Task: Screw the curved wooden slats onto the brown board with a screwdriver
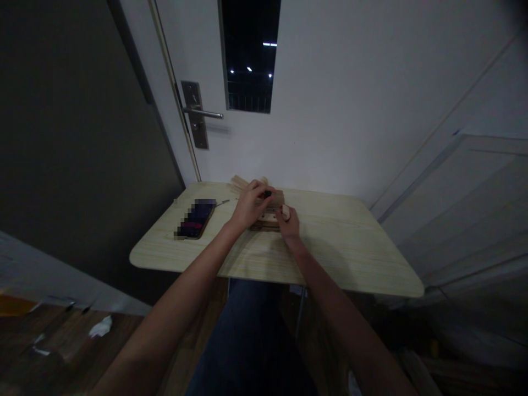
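My left hand [248, 204] arches over a small wooden assembly [268, 218], fingers curled around a small black part [268, 194] whose kind I cannot make out. On the assembly's right side, my right hand [291, 224] is closed on a pale wooden piece [285, 211] with a rounded edge. Dark dots like holes show on the assembly's light upper face, and its lower layers look browner. A flat brown wooden part [279, 197] stands just behind it. Fingers hide much of the contact.
Loose wooden strips [239, 182] lie at the back of the pale wooden table [342, 242]. A phone [198, 217] and a thin metal tool [223, 203] lie to the left. A white door [322, 99] with a handle [204, 113] rises directly behind the table.
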Demonstrator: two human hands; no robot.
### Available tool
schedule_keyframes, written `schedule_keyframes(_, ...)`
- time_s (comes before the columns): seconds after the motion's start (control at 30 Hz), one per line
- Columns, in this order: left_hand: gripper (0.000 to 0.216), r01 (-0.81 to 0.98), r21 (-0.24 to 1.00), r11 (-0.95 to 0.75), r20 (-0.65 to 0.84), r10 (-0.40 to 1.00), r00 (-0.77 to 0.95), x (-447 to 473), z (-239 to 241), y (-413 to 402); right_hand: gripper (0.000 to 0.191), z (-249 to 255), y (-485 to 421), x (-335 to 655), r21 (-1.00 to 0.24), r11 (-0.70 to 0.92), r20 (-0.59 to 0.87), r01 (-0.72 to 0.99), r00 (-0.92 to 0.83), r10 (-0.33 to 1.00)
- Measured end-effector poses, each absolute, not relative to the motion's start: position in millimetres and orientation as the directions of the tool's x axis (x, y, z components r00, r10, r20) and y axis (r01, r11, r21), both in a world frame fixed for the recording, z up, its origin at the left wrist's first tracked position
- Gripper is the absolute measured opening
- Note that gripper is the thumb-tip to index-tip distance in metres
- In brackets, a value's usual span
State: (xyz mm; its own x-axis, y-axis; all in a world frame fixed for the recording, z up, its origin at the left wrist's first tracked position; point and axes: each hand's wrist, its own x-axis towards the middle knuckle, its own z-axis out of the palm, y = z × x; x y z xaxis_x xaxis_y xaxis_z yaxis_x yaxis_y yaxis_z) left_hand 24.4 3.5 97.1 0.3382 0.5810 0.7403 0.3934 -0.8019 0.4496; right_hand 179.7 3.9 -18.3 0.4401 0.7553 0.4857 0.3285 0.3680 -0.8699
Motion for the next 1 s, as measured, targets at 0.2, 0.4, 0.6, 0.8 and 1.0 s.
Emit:
schedule_keyframes(0.2,0.033,0.337,0.449,-0.828,0.75,0.554,0.361,21.8,95.1,0.4,0.04,-18.4,4.2,179.9,-0.863,0.374,0.497,0.338,0.447,0.744)
schedule_keyframes(0.4,0.023,0.413,0.402,-0.817,0.775,0.544,0.321,23.3,96.7,1.9,0.042,-18.2,4.8,179.5,-0.863,0.369,0.497,0.346,0.451,0.741)
schedule_keyframes(0.6,0.024,0.384,0.432,-0.816,0.742,0.564,0.364,24.5,94.1,5.8,0.044,-19.2,4.7,180.1,-0.867,0.369,0.49,0.334,0.446,0.749)
schedule_keyframes(0.8,0.032,0.345,0.4,-0.849,0.76,0.517,0.393,24.0,90.9,2.9,0.043,-18.6,4.1,179.8,-0.864,0.375,0.497,0.337,0.441,0.748)
schedule_keyframes(1.0,0.019,0.32,0.449,-0.834,0.764,0.544,0.347,24.4,92.8,0.7,0.04,-18.5,4.7,180.0,-0.866,0.366,0.492,0.341,0.448,0.747)
